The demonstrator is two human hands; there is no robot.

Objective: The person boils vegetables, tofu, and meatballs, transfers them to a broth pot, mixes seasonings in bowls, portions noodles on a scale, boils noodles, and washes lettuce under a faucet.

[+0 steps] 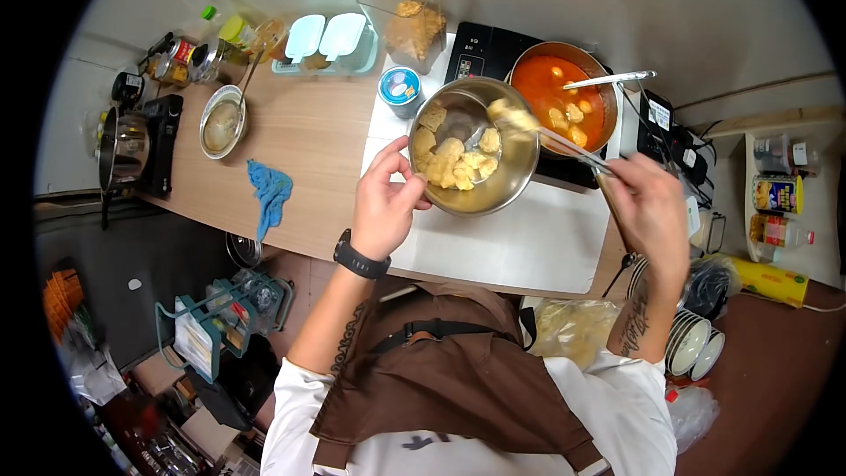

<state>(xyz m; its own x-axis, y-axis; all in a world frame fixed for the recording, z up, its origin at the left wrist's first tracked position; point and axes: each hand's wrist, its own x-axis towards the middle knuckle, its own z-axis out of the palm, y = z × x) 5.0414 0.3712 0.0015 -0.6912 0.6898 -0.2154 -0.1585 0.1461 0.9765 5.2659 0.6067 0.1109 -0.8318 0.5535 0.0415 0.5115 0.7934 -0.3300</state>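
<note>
My left hand [388,198] pinches the rim of a steel mixing bowl [480,199], which is tilted slightly above the white board. Several pale yellow chunks of food [449,163] lie in the bowl. With closed fingers my right hand [650,198] grips metal tongs [577,150], smeared by motion. At their tip, over the bowl's right side, is a blurred yellow chunk [513,116]. Just beyond the bowl stands a pot [608,88] of orange-red soup with similar pieces in it. A metal ladle [617,78] rests in the pot, its handle pointing right.
The pot sits on a black induction cooker [480,48]. A clear container of crumbly food [414,31], a blue-lidded tub [401,88] and a two-lidded box [326,40] stand at the back. A small bowl [223,123] and blue cloth [267,189] lie left; jars [775,194] are on the right shelf.
</note>
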